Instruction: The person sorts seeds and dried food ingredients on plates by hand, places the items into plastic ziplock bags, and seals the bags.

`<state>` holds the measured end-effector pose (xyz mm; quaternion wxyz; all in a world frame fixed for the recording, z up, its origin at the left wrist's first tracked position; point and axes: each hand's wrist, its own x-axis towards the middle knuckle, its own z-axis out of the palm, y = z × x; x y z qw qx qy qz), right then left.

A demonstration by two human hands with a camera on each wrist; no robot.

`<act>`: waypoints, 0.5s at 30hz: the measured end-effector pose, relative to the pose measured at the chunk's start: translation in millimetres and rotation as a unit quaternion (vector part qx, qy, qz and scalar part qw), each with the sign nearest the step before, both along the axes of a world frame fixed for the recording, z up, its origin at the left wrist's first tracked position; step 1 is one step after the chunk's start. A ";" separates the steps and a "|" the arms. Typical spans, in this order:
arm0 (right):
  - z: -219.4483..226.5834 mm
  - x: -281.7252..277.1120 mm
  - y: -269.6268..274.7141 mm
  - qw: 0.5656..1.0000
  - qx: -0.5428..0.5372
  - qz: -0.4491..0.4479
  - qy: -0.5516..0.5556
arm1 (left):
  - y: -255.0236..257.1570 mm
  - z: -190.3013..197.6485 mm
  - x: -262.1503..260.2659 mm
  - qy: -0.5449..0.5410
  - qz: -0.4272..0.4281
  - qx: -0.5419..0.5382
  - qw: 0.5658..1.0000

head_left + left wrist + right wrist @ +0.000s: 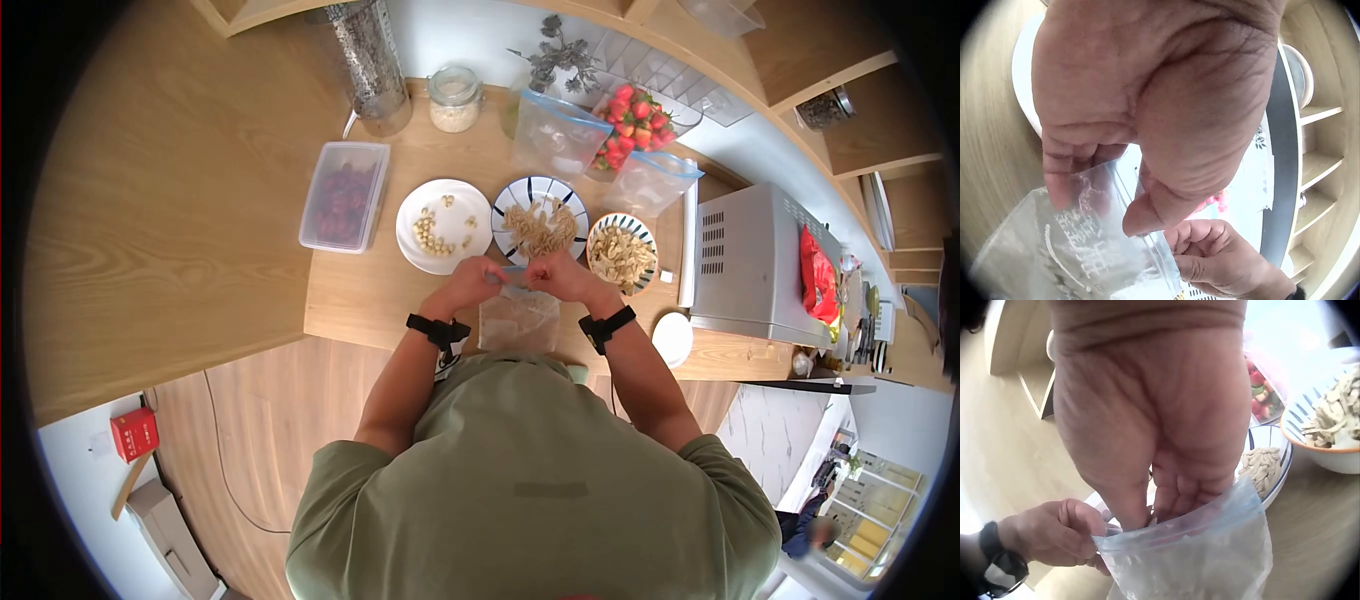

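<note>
A clear zip bag [518,322] with a bluish zip strip hangs between both hands, in front of the plates. My left hand [471,284] pinches its top edge between thumb and fingers, one side each, as the left wrist view shows. My right hand [1154,444] grips the same zip edge farther along, its fingertips partly hidden behind the film. White print marks the bag [1079,237]. Just beyond the hands stand a blue-striped plate [499,232] of pale dried strips [540,225], a white plate [420,258] with small round pale pieces, and a bowl of dried slices [622,255].
A lidded plastic box [345,197] with dark red contents lies at the left. Behind the plates stand a glass jar [455,100], two more zip bags [560,135] and strawberries [635,125]. A microwave [750,260] and a small white dish [672,339] are at the right.
</note>
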<state>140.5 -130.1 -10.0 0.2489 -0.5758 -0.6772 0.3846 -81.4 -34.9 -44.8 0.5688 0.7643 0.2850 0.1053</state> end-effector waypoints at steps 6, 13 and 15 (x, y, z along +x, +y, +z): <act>16.9 -3.5 2.7 0.994 -0.090 0.054 -0.043 | -2.9 -1.2 1.4 -0.021 -0.011 0.055 0.998; -2.0 25.0 29.6 0.983 -0.004 -0.129 -0.133 | -3.1 -5.2 1.8 -0.038 -0.004 0.064 0.997; -7.5 30.5 37.0 0.953 0.052 -0.226 -0.195 | -3.6 -5.1 1.9 -0.038 0.000 0.059 0.998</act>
